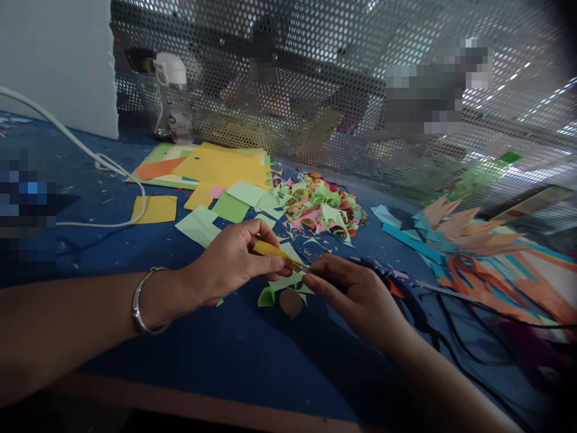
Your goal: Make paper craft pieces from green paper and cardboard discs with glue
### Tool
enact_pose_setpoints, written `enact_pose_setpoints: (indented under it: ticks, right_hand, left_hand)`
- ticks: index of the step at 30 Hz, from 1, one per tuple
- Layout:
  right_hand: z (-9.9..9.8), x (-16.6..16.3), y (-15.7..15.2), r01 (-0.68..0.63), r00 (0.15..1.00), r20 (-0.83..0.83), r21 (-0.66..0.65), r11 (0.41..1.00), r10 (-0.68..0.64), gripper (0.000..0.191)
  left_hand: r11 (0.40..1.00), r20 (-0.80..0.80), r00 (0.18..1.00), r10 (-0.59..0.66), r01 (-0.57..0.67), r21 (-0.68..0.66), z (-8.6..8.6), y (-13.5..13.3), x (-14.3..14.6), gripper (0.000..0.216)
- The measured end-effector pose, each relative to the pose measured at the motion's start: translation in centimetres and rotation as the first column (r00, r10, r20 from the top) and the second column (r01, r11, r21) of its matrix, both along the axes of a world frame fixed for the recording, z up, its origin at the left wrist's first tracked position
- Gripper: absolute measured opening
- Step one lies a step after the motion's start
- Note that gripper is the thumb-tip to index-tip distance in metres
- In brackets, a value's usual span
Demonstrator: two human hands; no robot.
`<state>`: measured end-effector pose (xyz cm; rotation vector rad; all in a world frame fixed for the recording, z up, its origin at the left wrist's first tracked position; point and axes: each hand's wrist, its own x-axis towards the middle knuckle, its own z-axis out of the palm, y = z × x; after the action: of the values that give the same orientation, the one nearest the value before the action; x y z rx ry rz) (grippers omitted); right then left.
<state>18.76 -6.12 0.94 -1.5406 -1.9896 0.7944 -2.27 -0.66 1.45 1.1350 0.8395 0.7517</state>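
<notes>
Holding one yellow paper (267, 248), one metal tool (300, 266), two hands (234, 260)

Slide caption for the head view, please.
Left hand grips yellow paper; right hand holds metal tool at its edge, paper scraps beyond.

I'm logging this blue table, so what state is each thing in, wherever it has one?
Left hand: pinching the yellow paper.
Yellow paper: held, looks folded.
Right hand: gripping the thin metal tool.
Thin metal tool: held, mostly hidden.
Bottle: upright, lidded.
Paper scraps: loose, heaped.
Large yellow sheet: lying flat.
White cable: slack, curving.
Bracelet: worn.
</notes>
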Motion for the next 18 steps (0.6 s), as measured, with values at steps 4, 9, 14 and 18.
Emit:
enact_pose_setpoints:
  ticks: [4,9,14,18]
  right_hand:
    - [-0.09,-0.02,0.02,0.0,1.0,0.0,0.003,1.0,0.0,0.037]
    - [-0.05,0.03,0.12,-0.007,1.0,0.017,0.023,1.0,0.007,0.037]
    - [-0.11,0.09,0.11,0.001,1.0,0.022,0.006,1.0,-0.001,0.036]
    - [-0.25,0.08,0.07,0.002,1.0,0.002,-0.014,1.0,-0.002,0.036]
  left_hand:
    - [1.0,0.013,1.0,-0.002,0.002,0.005,-0.15,0.05,-0.01,0.024]
    - [1.0,0.012,1.0,0.001,-0.001,0.018,-0.15,0.06,-0.05,0.024]
    - [1.0,0.01,1.0,0.003,-0.004,0.013,-0.02,-0.06,0.06,0.024]
    - [1.0,0.001,1.0,-0.007,0.007,0.019,-0.12,-0.1,0.06,0.024]
